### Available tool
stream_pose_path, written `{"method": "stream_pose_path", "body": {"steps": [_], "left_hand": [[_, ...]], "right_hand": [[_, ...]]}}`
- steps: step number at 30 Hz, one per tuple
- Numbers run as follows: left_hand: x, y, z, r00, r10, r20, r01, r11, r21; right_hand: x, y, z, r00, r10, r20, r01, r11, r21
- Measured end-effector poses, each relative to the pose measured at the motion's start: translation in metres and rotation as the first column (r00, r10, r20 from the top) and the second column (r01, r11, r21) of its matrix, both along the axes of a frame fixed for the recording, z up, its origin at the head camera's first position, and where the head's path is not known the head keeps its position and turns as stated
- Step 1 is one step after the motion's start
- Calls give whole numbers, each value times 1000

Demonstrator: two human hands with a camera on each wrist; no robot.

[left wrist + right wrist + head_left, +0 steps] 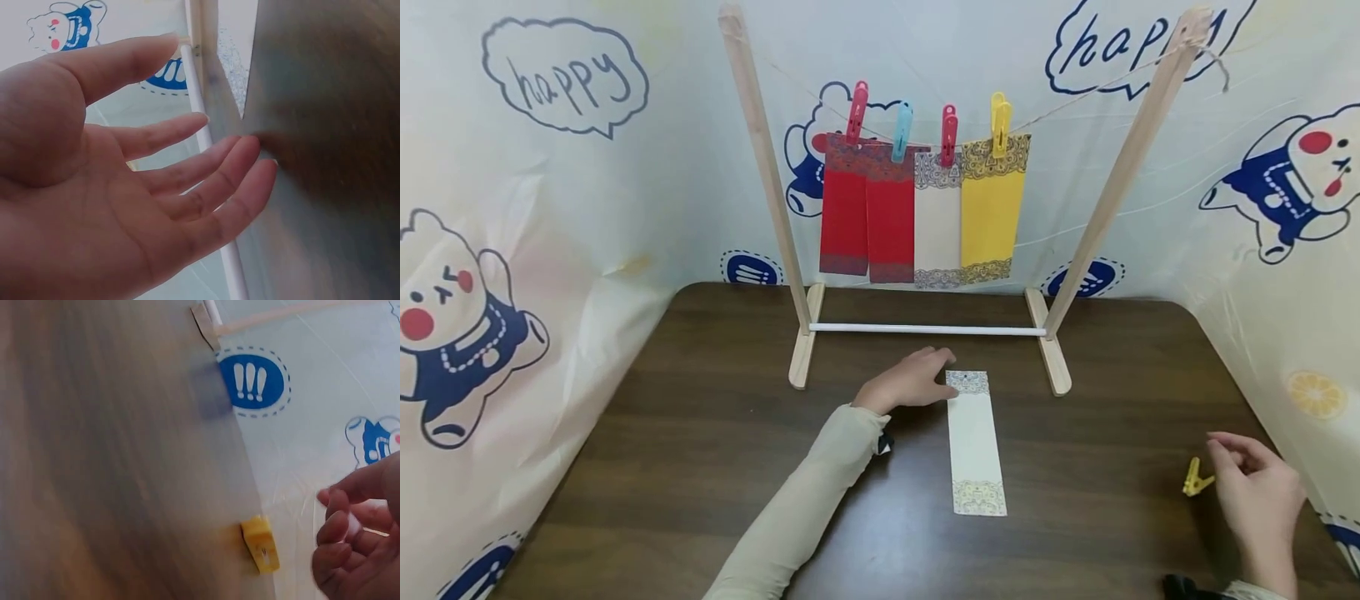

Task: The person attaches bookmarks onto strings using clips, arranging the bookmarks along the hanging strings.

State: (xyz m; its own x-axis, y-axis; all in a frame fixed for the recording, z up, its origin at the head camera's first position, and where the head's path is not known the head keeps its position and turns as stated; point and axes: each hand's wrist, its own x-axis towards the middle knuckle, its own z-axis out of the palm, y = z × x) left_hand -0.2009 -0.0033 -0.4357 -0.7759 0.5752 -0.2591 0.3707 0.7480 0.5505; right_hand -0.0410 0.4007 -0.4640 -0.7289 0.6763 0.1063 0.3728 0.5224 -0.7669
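Note:
My left hand [913, 379] hovers at the top left corner of a white paper strip [973, 442] with patterned ends, which lies on the table. Its fingers are spread and loosely bent in the left wrist view, with nothing in the palm. At the right, my right hand [1258, 487] is just beside a yellow clothespin [1197, 479] lying on the tabletop. The right wrist view shows its fingers [334, 528] loosely curled and apart from that yellow clothespin [260, 545]; I see nothing held.
A wooden stand [1125, 175] with a string between two posts and a white bar [925, 329] stands at the back. Two red strips [891, 217], a white one [937, 221] and a yellow one [992, 217] hang there by clothespins. Printed cloth [587, 167] surrounds the brown table [700, 433].

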Motion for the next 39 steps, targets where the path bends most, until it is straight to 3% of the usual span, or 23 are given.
{"method": "stream_pose_path", "body": {"steps": [6,13,19,31,39], "left_hand": [[3,15,-4,1000,11,-27,-13,997,-73],[10,26,-11,997,-6,-71,0,996,-87],[9,26,-15,994,37,-104,-44,997,-67],[16,33,-13,993,114,-38,-118,983,-142],[17,26,-12,989,105,102,-99,993,-64]], "right_hand": [[3,11,0,991,-22,134,41,990,-136],[5,19,-5,972,10,234,15,994,-106],[2,21,-10,970,85,230,-42,982,-182],[-2,23,-16,956,111,270,-91,992,-86],[2,18,-20,965,97,245,-65,989,-134]]}}
